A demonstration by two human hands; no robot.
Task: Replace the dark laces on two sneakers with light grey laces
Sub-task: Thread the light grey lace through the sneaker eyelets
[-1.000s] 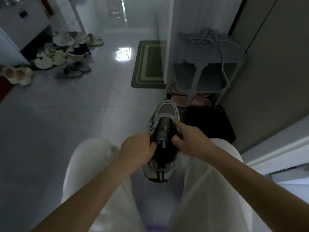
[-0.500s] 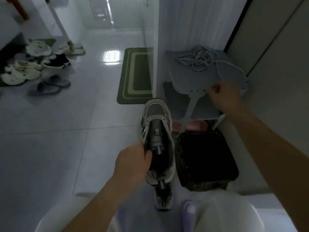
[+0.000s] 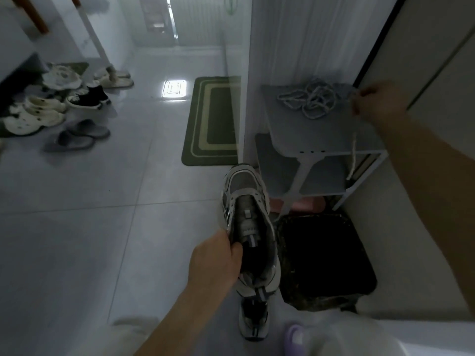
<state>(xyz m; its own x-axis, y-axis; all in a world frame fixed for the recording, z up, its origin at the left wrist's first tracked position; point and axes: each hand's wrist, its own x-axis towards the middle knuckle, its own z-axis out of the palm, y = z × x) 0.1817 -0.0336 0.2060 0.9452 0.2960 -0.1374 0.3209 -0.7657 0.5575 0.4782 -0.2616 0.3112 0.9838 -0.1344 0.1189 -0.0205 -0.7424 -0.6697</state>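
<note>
My left hand (image 3: 214, 263) grips a grey and white sneaker (image 3: 248, 214) by the left side of its opening and holds it above the floor, toe pointing away. No lace shows in its eyelets. A second sneaker (image 3: 253, 322) lies on the floor just below it, partly hidden. A tangled pile of light grey laces (image 3: 308, 101) rests on top of a small grey shelf (image 3: 321, 134). One strand (image 3: 352, 160) hangs over the shelf's front edge. My right hand (image 3: 377, 101) is at the shelf's right edge, fingers pinched on a lace strand beside the pile.
A dark square mat (image 3: 326, 258) lies on the floor right of the sneaker. Pink slippers (image 3: 305, 204) sit under the shelf. A green doormat (image 3: 213, 122) lies ahead, and several shoes and slippers (image 3: 51, 109) are heaped at far left. White wall panels stand close on the right.
My right hand left the sneaker, reached over to the shelf, and now sits farther back at the lace pile. The left hand alone holds the sneaker, which has lifted off my lap.
</note>
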